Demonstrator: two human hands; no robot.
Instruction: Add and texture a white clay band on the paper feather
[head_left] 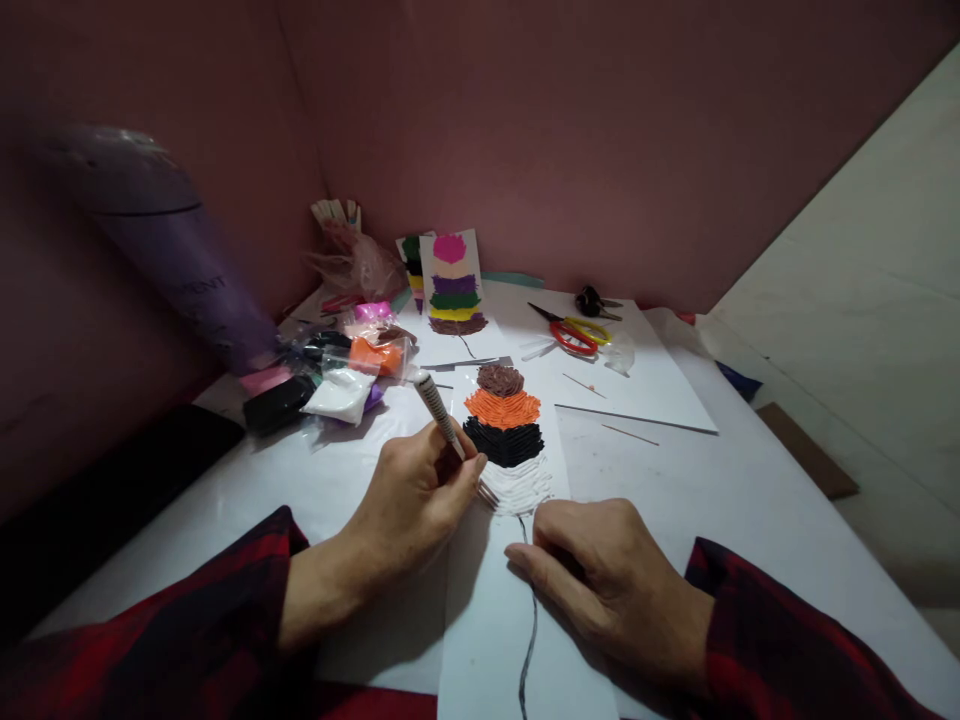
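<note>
My left hand (409,500) is closed around a fork (442,415) with a patterned handle. The fork slants down to the left edge of a white clay band (517,487), its tines at the surface. That ridged band is the lowest on a white paper strip (487,640), below black (504,443), orange (502,407) and brown (500,379) bands. A dark wavy line (532,630) runs down from the white band. My right hand (607,575) rests on the strip with curled fingers and the thumb pointing left, close under the white band; nothing shows in it.
Bagged clay (341,393) in several colours lies at the left, before a tall purple bottle (180,250). Decorated cards (454,285) lean at the back. Red-and-yellow scissors (577,333) and keys (592,300) lie on white board (660,370), with thin sticks (630,434) nearby.
</note>
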